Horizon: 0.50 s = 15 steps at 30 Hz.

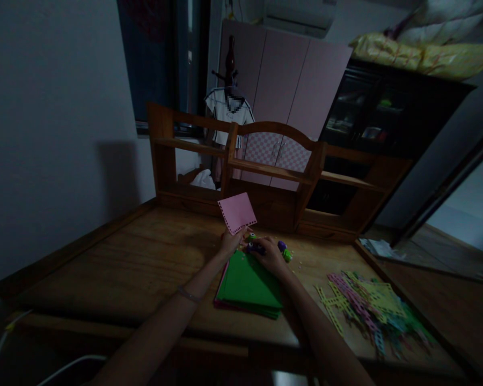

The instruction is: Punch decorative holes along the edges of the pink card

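My left hand [232, 240] is closed on the lower corner of a square sheet of pink paper [238, 210], which is tilted up above the desk. Small holes are punched along its left and lower edges. My right hand [270, 253] has its fingers on a dark purple craft punch [251, 247] with eye-like spots. A green punch [251, 236] sits just behind, and a purple punch [282, 245] and another green punch [287, 255] stand right of my right hand. Beneath my hands lies a stack of green paper [249, 284] with pink sheets under it.
Punched paper strips [362, 305] in yellow, pink, blue and green are heaped at the desk's right. Tiny paper bits lie around the punches. A wooden shelf [273, 170] borders the wooden desk [145, 252] at the back. A white cable [4, 338] hangs at the front left.
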Motion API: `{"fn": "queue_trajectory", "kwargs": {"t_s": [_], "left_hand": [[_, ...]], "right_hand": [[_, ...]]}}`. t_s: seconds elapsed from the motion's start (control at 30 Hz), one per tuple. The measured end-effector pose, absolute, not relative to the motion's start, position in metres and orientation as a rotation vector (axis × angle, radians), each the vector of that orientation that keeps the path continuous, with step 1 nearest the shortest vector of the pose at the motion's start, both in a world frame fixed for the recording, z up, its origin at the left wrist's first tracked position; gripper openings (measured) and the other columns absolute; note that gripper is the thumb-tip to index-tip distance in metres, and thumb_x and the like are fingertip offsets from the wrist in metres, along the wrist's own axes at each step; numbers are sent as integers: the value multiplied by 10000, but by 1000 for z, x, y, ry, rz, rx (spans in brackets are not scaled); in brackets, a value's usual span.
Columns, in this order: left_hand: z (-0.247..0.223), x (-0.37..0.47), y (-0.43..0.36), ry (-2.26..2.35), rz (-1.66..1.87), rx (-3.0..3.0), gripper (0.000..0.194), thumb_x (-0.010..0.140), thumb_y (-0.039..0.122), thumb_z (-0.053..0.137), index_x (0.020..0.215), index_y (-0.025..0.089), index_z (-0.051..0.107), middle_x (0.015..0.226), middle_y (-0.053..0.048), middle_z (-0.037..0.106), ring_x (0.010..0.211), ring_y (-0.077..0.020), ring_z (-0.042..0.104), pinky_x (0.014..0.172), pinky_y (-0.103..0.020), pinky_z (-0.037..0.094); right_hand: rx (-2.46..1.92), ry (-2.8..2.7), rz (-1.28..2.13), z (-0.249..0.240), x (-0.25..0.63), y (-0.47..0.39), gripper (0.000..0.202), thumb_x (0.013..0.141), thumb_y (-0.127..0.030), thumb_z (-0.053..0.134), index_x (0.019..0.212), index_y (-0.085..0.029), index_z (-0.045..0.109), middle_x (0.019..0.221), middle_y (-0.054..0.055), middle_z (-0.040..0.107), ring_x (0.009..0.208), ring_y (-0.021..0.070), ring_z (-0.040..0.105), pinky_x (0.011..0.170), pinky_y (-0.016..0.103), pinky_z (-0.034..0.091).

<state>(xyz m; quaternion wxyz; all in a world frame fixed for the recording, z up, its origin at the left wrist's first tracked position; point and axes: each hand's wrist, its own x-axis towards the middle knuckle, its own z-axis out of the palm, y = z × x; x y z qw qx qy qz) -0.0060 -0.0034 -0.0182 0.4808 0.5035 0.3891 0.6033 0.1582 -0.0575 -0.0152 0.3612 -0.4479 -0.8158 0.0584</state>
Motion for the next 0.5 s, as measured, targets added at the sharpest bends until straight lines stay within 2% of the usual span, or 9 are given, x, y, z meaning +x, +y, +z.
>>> {"fn": "queue_trajectory", "kwargs": {"t_s": [0.5], "left_hand": [[-10, -4, -12, 895, 1446, 1270, 305, 667, 452, 665, 724, 154, 691, 496, 26, 532, 383, -67, 412, 393, -192, 328]], "right_hand": [[-1183, -2090, 164, -23, 162, -52, 306, 797, -223, 645, 1100, -255, 615, 1010, 60, 591, 939, 225, 530, 846, 364, 430]]}}
